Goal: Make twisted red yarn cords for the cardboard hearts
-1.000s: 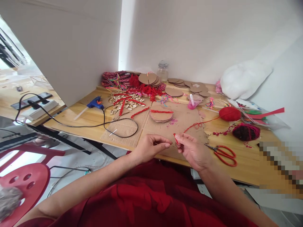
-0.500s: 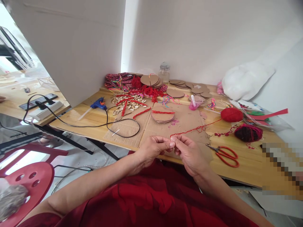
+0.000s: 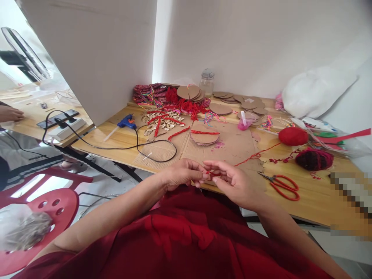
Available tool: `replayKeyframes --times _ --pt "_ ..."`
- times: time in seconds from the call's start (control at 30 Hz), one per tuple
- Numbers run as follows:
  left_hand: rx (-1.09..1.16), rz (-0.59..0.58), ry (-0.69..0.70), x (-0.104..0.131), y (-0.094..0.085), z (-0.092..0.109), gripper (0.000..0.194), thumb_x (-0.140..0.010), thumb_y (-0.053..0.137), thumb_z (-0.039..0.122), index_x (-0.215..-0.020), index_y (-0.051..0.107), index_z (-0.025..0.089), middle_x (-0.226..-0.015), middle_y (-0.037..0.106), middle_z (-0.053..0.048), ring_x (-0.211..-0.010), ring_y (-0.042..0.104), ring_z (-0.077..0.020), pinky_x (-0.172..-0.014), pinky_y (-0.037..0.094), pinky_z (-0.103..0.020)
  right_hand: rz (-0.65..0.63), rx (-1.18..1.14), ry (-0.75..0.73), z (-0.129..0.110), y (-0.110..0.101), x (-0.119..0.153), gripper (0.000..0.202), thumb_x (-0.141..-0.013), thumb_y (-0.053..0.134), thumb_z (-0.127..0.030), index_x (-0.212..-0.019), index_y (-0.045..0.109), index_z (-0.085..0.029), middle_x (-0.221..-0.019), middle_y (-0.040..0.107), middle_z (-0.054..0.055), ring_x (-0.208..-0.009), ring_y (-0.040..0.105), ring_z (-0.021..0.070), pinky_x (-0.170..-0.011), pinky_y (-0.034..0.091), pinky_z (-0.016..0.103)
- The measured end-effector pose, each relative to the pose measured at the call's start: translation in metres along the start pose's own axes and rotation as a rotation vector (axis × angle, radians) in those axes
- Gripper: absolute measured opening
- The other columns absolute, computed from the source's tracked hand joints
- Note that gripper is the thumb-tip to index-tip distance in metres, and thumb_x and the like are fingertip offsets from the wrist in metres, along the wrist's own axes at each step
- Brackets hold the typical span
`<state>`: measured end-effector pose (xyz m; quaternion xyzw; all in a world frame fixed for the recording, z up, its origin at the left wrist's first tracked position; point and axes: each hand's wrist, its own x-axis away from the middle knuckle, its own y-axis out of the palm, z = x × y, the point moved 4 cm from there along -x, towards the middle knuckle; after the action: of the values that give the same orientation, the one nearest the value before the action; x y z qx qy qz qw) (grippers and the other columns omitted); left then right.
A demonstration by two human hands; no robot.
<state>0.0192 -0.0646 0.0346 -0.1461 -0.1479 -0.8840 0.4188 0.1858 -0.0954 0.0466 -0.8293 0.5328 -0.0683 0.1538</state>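
Note:
Red yarn (image 3: pixel 214 174) is pinched between the thumb and fingers of my left hand (image 3: pixel 186 173) at the table's front edge. My right hand (image 3: pixel 235 181) holds the same yarn beside it, with its fingers curved around. From there a strand runs up to the red yarn ball (image 3: pixel 293 136) on the right. Beyond my hands, a round cardboard stack (image 3: pixel 204 138) with a red braid (image 3: pixel 205 132) across it lies on a flat cardboard sheet (image 3: pixel 186 152). Orange-handled scissors (image 3: pixel 285 186) lie to the right of my right hand.
Left of the sheet are a blue glue gun (image 3: pixel 127 121) and its black cord. Behind lie shell-like pieces (image 3: pixel 165 123), cardboard discs (image 3: pixel 252 102) and a bottle (image 3: pixel 207 83). A dark yarn ball (image 3: pixel 313 159) sits right; another person's hand (image 3: pixel 11 114) shows far left.
My hands have drawn the yarn into a small bunch between them, and my right hand's fingers have lifted and spread somewhat. The whole view has shifted, with table objects appearing further right.

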Motion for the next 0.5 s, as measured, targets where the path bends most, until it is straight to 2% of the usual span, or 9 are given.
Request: replayKeyframes --times 0.07,0.17,0.27,0.4,0.5 --pt "-0.012 -0.010 0.001 0.000 -0.001 0.000 0.033 -0.068 0.080 0.043 -0.080 0.070 0.014 -0.064 0.064 0.000 -0.054 0.055 -0.0079 -0.049 0.024 -0.021 0.043 0.087 0.023 0.001 -0.002 -0.001 0.031 -0.092 0.058 -0.026 -0.123 0.064 -0.023 -0.110 0.072 0.006 -0.096 0.069 0.0202 -0.084 0.055 0.034" --pt "-0.033 -0.035 0.003 0.000 -0.001 0.000 0.033 -0.070 0.079 0.044 -0.081 0.071 0.013 -0.062 0.064 -0.001 -0.054 0.053 -0.0079 -0.048 0.024 -0.021 0.071 0.286 0.013 -0.003 -0.007 -0.001 0.019 -0.092 0.061 -0.031 -0.105 0.073 -0.025 -0.092 0.074 0.002 -0.074 0.066 0.0170 -0.067 0.050 0.030" --pt "-0.038 -0.043 -0.001 0.001 -0.001 0.000 0.034 -0.071 0.079 0.045 -0.080 0.071 0.013 -0.062 0.064 -0.001 -0.054 0.053 -0.0078 -0.048 0.025 -0.021 0.071 0.363 -0.036 -0.010 -0.012 -0.001 0.016 -0.092 0.061 -0.032 -0.095 0.075 -0.026 -0.083 0.073 0.000 -0.069 0.061 0.0153 -0.062 0.044 0.028" --pt "-0.065 -0.078 0.014 0.002 -0.002 0.001 0.032 -0.076 0.077 0.044 -0.086 0.073 0.014 -0.068 0.066 -0.002 -0.059 0.055 -0.0083 -0.049 0.026 -0.020 0.074 0.351 -0.033 -0.013 -0.017 0.000 0.015 -0.092 0.061 -0.032 -0.088 0.073 -0.023 -0.074 0.067 -0.001 -0.060 0.052 0.0124 -0.054 0.038 0.026" --pt "-0.084 -0.040 0.058 0.002 -0.007 0.003 0.037 -0.079 0.073 0.050 -0.085 0.074 0.014 -0.069 0.065 -0.003 -0.060 0.055 -0.0082 -0.048 0.025 -0.020 0.078 0.321 -0.038 -0.015 -0.021 0.001 0.016 -0.092 0.059 -0.032 -0.087 0.069 -0.020 -0.073 0.064 0.000 -0.061 0.051 0.0124 -0.055 0.038 0.026"
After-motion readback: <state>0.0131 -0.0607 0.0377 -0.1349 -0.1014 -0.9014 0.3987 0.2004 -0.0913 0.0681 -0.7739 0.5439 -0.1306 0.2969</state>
